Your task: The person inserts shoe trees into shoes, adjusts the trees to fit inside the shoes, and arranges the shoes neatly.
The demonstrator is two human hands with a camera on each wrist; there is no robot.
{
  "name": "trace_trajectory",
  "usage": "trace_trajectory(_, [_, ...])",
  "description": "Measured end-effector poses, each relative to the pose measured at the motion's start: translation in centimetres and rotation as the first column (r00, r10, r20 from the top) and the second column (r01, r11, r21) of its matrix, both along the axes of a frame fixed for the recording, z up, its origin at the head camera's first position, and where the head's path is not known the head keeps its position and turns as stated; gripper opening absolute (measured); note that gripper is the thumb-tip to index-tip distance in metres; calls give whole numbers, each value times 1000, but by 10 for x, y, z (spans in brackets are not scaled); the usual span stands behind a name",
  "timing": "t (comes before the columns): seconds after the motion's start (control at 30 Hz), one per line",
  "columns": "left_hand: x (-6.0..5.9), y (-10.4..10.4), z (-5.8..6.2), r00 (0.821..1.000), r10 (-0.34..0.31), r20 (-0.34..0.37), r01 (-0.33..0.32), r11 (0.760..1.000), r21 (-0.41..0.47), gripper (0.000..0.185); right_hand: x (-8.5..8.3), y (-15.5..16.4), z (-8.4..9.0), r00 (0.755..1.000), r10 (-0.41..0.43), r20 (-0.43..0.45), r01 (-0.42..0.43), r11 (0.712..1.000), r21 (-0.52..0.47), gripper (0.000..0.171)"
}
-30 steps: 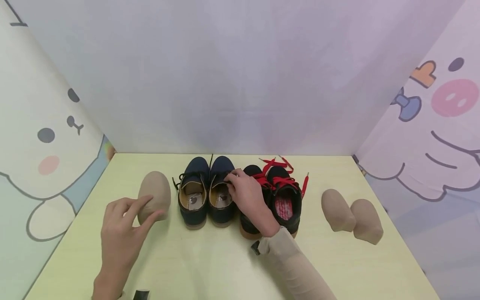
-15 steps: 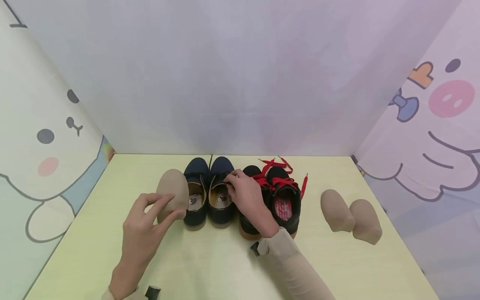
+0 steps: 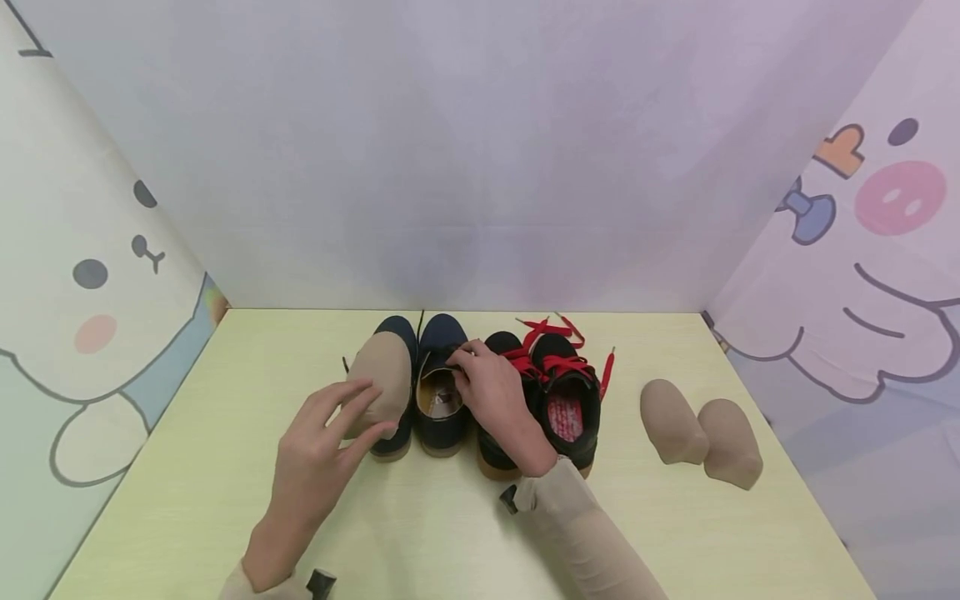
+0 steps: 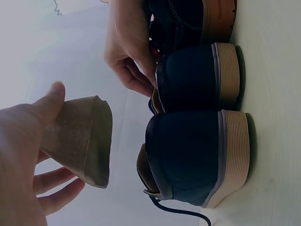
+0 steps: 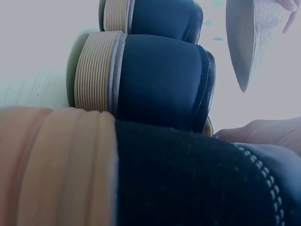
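I've carried the tan shoe insert [image 3: 381,382], pinched in my left hand [image 3: 318,454], from the table's left to over the left navy shoe [image 3: 396,417]; my right hand [image 3: 491,392] still grips its mate's tongue

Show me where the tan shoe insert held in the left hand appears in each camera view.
Head: tan shoe insert, left of centre, above the left navy shoe.
Left wrist: lower left, in the left hand, beside the navy shoe's heel.
Right wrist: top right corner, edge-on.
Shared landmark: the ribbed tan sole of the navy shoes, visible in every view.
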State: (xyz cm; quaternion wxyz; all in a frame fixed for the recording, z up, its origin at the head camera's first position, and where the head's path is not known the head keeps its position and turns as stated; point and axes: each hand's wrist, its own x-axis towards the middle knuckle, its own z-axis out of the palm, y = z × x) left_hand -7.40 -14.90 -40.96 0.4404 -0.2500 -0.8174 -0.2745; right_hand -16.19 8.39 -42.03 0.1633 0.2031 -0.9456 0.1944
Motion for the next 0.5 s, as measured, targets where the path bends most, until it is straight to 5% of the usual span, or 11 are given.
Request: trace_trajectory(0.5, [9,17,4,999,-37,21,38,998,-46,42,2,-1,3,999,-44,31,44,999,7,16])
